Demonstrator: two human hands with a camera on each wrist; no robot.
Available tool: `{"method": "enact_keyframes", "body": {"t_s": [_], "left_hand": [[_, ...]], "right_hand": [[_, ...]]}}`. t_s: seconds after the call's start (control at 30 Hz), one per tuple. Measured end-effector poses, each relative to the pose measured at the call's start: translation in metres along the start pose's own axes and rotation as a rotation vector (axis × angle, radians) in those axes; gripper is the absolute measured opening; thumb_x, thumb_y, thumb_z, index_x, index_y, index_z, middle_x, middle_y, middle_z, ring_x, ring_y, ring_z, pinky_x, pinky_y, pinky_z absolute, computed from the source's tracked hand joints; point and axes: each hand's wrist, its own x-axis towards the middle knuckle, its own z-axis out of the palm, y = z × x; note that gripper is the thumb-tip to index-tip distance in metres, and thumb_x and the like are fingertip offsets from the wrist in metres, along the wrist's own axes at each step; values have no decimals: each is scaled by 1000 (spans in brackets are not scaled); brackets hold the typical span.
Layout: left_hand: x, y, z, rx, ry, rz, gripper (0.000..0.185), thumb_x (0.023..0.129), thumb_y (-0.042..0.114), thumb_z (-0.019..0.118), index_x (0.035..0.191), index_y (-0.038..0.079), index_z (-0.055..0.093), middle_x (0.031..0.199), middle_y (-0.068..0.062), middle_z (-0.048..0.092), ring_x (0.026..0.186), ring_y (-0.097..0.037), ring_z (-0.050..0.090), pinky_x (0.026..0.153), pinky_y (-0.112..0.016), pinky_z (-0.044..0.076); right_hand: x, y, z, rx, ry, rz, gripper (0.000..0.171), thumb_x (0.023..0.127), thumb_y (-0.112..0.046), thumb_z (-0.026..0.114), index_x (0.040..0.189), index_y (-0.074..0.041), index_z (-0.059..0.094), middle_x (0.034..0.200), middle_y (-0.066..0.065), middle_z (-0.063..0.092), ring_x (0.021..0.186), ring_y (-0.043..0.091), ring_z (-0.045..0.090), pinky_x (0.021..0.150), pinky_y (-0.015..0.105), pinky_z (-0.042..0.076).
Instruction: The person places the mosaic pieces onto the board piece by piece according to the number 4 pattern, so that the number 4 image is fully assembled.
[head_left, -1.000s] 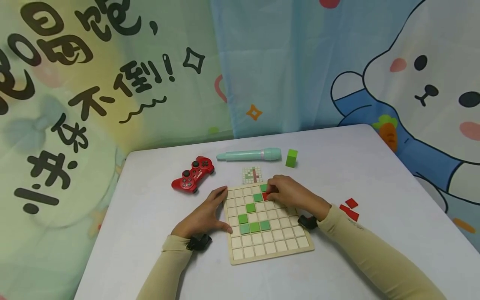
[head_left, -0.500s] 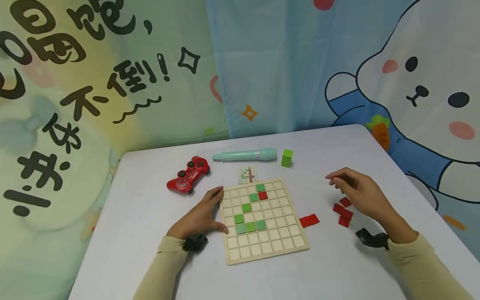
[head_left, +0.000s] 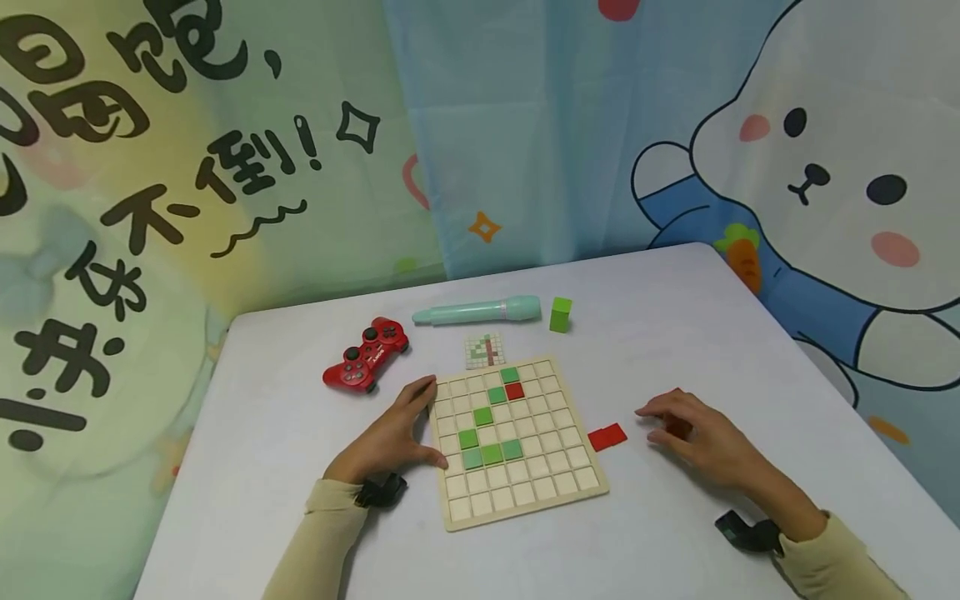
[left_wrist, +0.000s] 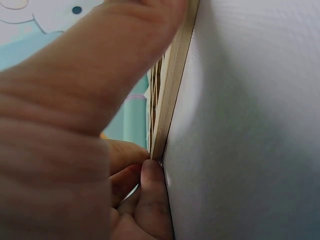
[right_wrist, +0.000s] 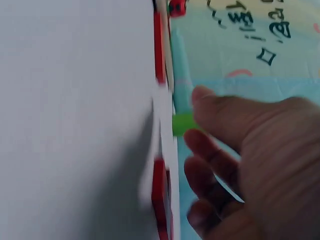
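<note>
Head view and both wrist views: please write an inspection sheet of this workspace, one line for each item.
Surface: white table, matte.
Job's things: wooden grid board with six green tiles and one red tile set in; loose red tile beside the board's right edge; more red tiles under the right hand.
Clutter: red gamepad, teal pen, green block, small pattern card.
Grippers: left hand rests against the board's left edge; right hand over the red tiles, grasp unclear.
Cables: nothing seen.
Surroundings: cartoon rabbit curtain behind the table.
</note>
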Motion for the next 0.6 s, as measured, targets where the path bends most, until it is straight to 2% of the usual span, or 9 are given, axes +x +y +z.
{"method": "enact_keyframes", "body": {"t_s": [0.13,0.3,0.43,0.6], "left_hand": [[-1,-3,2,-9,4,7,130,70,41,101,170,8,25,179,-6,19,166,-31,21,131,-52,32],[-1,-4,2,2,7,16,128,70,42,101,169,8,27,179,-5,20,166,-31,22,130,-52,34],[-1,-3,2,11,12,22,128,70,43,100,169,8,27,179,-5,21,166,-31,23,130,-52,35],[-1,-2,1,12,12,14,128,70,42,101,169,8,27,179,-4,20,166,-30,23,130,-51,34]], "right_hand": [[3,-5,12,-40,-24,3,46,87,-11,87,130,-21,74,126,-1,71,109,-1,53,91,7,47],[5,-11,19,-37,-91,61,48,90,-13,85,136,-21,73,133,3,70,112,13,62,89,18,56],[7,-15,21,-75,-124,81,43,92,-12,82,134,-20,74,130,1,69,119,23,66,99,29,61],[10,-17,21,-113,-127,70,39,93,-10,81,130,-19,75,124,-1,69,114,21,66,98,43,63]]}}
